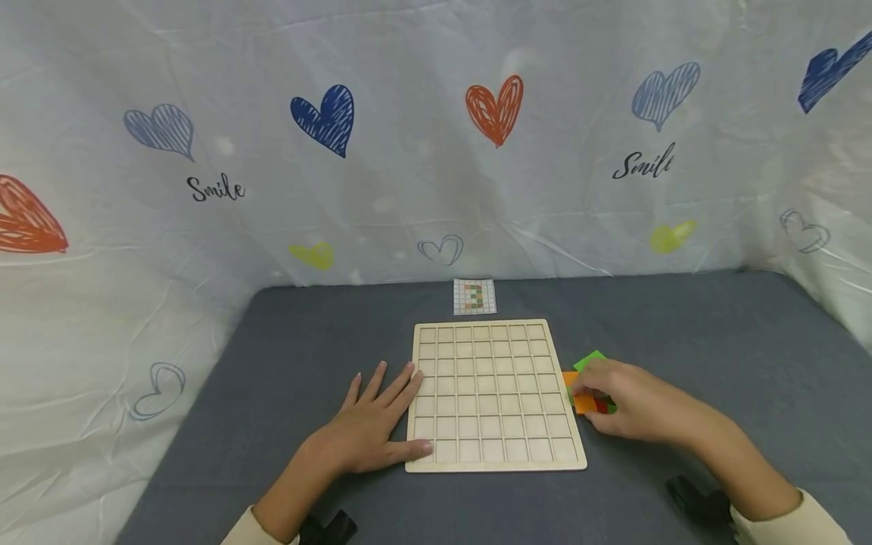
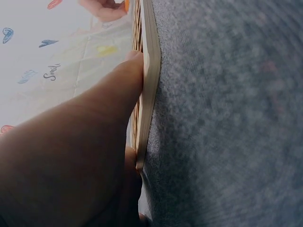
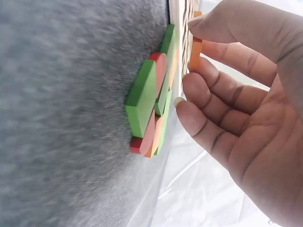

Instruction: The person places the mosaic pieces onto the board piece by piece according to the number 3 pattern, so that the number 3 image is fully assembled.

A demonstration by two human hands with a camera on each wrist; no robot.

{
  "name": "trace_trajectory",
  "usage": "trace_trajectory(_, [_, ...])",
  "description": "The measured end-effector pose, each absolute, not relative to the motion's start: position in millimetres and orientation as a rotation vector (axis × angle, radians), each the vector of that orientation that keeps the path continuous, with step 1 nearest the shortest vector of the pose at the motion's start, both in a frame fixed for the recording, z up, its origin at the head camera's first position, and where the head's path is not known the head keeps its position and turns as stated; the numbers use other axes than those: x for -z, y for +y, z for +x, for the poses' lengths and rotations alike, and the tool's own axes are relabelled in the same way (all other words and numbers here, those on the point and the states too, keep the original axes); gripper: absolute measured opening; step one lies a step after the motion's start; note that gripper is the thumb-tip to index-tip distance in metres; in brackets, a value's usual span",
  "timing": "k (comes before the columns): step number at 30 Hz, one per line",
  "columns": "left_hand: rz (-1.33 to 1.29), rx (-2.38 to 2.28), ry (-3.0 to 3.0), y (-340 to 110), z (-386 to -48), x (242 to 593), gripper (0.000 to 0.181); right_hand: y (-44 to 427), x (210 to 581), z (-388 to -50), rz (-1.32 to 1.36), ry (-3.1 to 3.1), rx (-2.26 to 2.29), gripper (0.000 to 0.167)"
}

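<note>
A pale wooden grid board (image 1: 493, 406) lies flat on the dark grey cloth, its squares bare. With fingers spread and straight, my left hand (image 1: 368, 433) rests on the board's left edge; the left wrist view shows the thumb (image 2: 120, 82) on the rim. Beside the right edge, my right hand (image 1: 636, 401) pinches an orange tile (image 3: 195, 56) between thumb and fingers, lifted off the cloth. Below it lies a loose pile of flat pieces: green tiles (image 3: 142, 97), red round-ended ones (image 3: 147, 137) and some orange, partly hidden by the hand in the head view.
A small printed card (image 1: 474, 297) with a coloured grid pattern lies behind the board. A white curtain (image 1: 409, 189) with hearts hangs at the back of the table. Dark devices (image 1: 698, 501) sit at both wrists.
</note>
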State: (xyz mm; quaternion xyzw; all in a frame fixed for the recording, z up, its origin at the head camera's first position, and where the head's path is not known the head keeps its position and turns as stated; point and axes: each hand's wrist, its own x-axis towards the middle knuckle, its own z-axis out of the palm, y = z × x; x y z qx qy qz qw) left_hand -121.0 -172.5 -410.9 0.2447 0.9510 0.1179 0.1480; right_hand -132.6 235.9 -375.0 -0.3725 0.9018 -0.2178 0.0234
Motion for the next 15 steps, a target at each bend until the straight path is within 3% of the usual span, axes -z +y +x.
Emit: trace_trajectory(15, [0.724, -0.412, 2.714, -172.1, -118.8, 403.7, 0.098, 218.0, 375.2, -157.6, -1.162, 2.77, 0.739, 0.023])
